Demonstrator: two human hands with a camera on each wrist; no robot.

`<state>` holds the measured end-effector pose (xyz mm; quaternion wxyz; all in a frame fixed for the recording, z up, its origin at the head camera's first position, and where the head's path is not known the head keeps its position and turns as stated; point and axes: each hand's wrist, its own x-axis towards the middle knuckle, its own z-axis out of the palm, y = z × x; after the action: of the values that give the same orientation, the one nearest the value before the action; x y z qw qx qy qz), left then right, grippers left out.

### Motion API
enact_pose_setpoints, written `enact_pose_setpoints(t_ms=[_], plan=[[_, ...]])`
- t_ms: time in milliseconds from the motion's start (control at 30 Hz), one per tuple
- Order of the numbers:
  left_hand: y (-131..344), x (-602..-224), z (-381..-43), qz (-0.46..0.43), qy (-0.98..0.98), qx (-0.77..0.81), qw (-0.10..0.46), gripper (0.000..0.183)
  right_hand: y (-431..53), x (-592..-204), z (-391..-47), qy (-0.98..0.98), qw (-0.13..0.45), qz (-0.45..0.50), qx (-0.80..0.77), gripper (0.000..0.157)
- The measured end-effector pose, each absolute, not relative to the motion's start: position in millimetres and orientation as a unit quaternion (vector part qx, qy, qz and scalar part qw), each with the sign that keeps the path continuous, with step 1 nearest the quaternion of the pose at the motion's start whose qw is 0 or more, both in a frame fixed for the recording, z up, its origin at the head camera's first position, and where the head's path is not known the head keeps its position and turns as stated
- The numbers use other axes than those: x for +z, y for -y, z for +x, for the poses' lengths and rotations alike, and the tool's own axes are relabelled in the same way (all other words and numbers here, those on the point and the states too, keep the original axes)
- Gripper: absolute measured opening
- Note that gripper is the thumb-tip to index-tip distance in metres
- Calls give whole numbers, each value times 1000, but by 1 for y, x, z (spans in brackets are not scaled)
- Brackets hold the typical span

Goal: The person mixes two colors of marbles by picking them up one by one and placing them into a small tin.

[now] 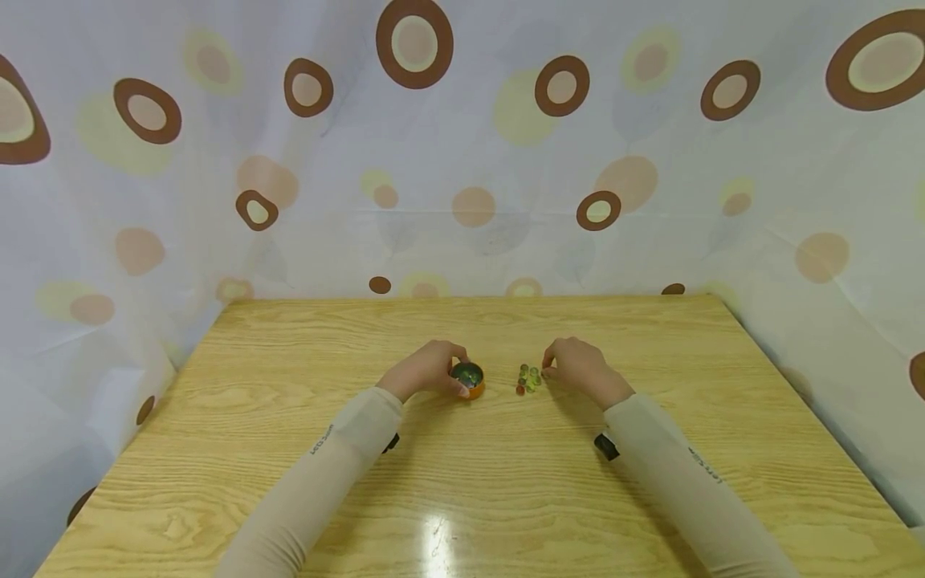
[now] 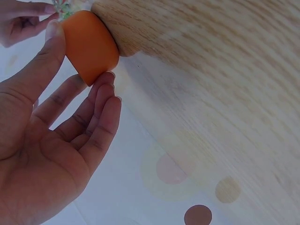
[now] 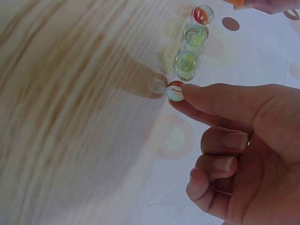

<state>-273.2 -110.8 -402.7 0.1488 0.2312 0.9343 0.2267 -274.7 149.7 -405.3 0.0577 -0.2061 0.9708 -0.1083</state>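
Note:
My left hand (image 1: 432, 368) holds a small orange bowl (image 2: 89, 47) by its rim, thumb on one side and fingers on the other. In the head view its dark inside shows, with a few greenish glints that I cannot make out. To its right, several glass marbles (image 1: 530, 377) lie in a small cluster on the wood. My right hand (image 1: 581, 369) is at the right edge of this cluster. Between thumb and index finger it pinches a clear marble with red swirls (image 3: 175, 91), close to the tabletop. A red-and-white marble (image 3: 203, 15) lies at the cluster's far end in the right wrist view.
The wooden table (image 1: 462, 482) extends around both hands. Behind it and along its sides hangs a pale curtain (image 1: 433, 144) with brown, peach and yellow spots. A black strap piece (image 1: 607, 446) shows under the right forearm.

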Motion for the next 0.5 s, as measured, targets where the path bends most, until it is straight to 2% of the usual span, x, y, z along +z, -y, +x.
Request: enact_pose_setpoints(t_ms=[500], plan=[[110, -402, -272, 233, -936, 221, 146, 47, -150, -403, -273, -970, 66, -210, -103, 10]])
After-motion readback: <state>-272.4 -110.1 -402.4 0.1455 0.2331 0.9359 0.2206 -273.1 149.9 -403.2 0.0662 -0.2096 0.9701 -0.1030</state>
